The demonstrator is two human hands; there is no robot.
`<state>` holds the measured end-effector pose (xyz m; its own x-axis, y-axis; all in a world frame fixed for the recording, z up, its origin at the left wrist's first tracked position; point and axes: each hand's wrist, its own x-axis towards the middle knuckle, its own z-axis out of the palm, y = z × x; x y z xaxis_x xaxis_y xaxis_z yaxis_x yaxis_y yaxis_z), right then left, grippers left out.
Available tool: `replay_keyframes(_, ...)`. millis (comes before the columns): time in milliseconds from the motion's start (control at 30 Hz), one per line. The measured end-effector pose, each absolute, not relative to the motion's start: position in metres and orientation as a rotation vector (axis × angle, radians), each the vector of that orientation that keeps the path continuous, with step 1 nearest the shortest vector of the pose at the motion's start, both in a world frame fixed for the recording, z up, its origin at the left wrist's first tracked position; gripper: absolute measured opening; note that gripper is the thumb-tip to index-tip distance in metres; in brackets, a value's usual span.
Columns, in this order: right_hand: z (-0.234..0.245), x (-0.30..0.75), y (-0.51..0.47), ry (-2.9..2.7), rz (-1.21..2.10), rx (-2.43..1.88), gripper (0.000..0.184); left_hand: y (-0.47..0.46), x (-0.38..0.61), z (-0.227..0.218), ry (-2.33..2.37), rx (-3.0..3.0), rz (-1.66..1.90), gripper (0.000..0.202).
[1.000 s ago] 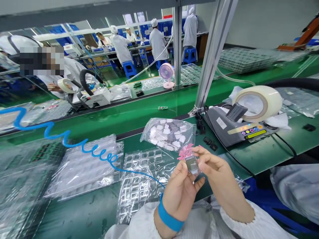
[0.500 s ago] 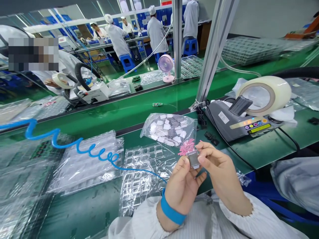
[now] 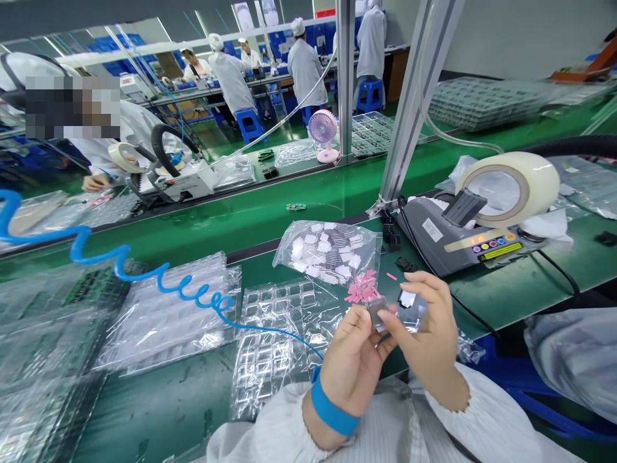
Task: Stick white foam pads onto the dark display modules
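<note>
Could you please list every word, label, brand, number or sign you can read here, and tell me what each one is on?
No text can be read with certainty.
Tape dispenser, white label: print too small to read.
Tape dispenser, yellow label: print too small.
Tape dispenser, lit display: glowing marks, too blurred to read.
Background, red panel: too distant to tell whether it carries words.

The premises are an electronics assembly workshop. A green conveyor belt (image 3: 231, 222) runs between benches (image 3: 159, 415) and carries a small circuit board (image 3: 295, 207). Staff (image 3: 304, 71) in white coats (image 3: 231, 80) and caps (image 3: 297, 26) occupy the background, with blue stools (image 3: 249, 127). Also noted: a tape dispenser (image 3: 446, 243), clear plastic trays (image 3: 270, 350) and a blue wrist strap (image 3: 332, 410) on a coiled cord (image 3: 159, 278).
</note>
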<state>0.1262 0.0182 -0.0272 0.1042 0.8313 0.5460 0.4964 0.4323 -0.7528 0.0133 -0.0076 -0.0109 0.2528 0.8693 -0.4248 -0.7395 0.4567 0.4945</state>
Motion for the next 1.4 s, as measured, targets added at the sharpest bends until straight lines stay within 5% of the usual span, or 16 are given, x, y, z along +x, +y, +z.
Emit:
replay_keyframes(300, -0.058, 0.165, -0.013, -2.248, 0.68, -1.044, 0.048, -0.02, -0.005, -0.037, 0.907, 0.925, 0.676, 0.03)
replay_keyframes(600, -0.086, 0.202, -0.008, -1.993, 0.608, -1.375, 0.016, 0.009, 0.012, -0.057, 1.199, 1.407, 0.804, 0.012)
replay_keyframes(1400, -0.084, 0.206, -0.014, -1.855, 0.496, -1.36, 0.016, 0.013, 0.02, -0.086, 1.01, 1.884, 0.721, 0.03)
